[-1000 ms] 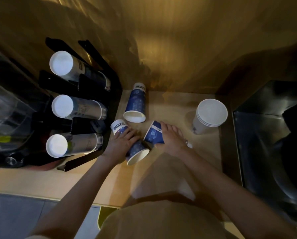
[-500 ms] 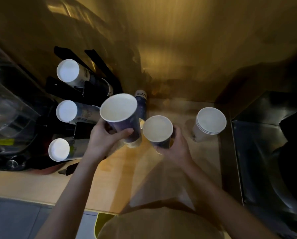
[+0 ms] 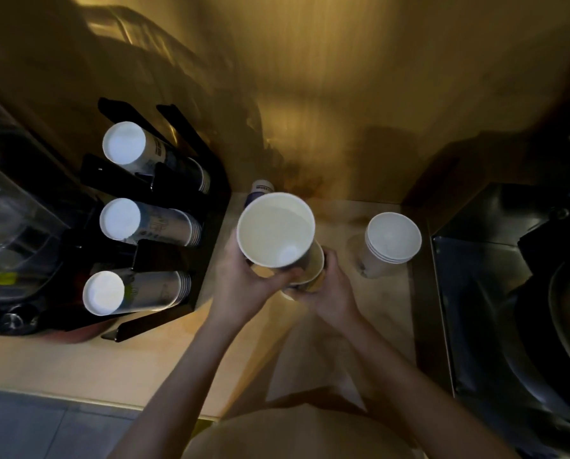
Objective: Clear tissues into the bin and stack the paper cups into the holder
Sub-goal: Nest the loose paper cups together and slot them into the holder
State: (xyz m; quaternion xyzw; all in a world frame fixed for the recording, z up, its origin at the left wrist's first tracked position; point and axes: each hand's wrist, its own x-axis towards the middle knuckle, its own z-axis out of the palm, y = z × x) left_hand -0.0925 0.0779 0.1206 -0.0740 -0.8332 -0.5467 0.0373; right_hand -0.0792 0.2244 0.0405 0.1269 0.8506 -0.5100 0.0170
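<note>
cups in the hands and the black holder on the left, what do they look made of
Cup in the left hand: seems to be paper, with a matte off-white inside, thin rolled rim and dark printed outside. Cup in the right hand: likely the same, mostly hidden. Holder: glossy black with sharp flat edges, probably acrylic or plastic.

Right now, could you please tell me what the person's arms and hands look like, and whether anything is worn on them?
Both forearms are bare up to the frame's bottom edge, with no sleeves in view. The left hand and right hand wear no gloves; no watch or bracelet shows at the wrists. Dim light and blur make rings impossible to tell.
</note>
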